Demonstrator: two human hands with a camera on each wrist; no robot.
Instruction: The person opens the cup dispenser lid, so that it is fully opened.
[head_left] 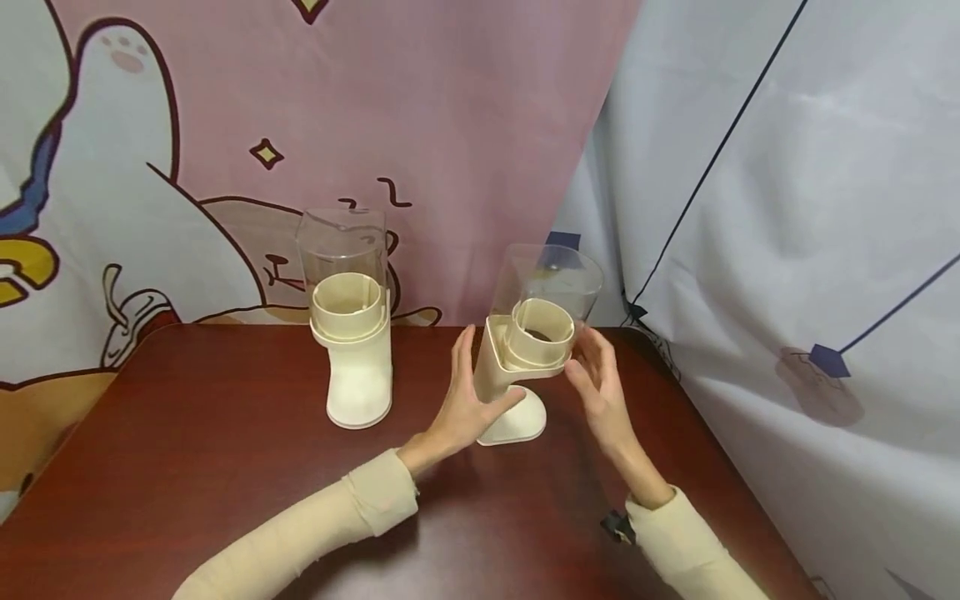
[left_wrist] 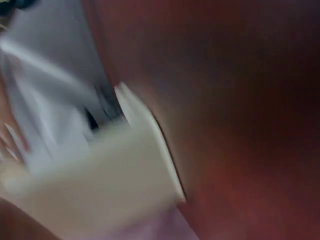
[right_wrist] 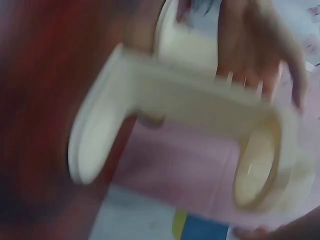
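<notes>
A cream stand (head_left: 491, 367) with a flat rounded base, an upright post and a round collar on top stands right of the middle of the table, turned at an angle. Above the collar rises a clear see-through container (head_left: 551, 271). My left hand (head_left: 472, 408) is at the left of the post, its fingers straight and thumb spread across the front. On the other side, my right hand (head_left: 603, 392) has its fingertips right at the collar's edge, thumb and fingers apart. In the right wrist view the stand (right_wrist: 185, 97) shows from its side, blurred.
A second cream stand (head_left: 360, 375) with its own clear container (head_left: 341, 242) stands to the left on the dark red table (head_left: 210, 467). Printed cloth (head_left: 480, 125) hangs behind, and pale cloth (head_left: 750, 250) lines the right side.
</notes>
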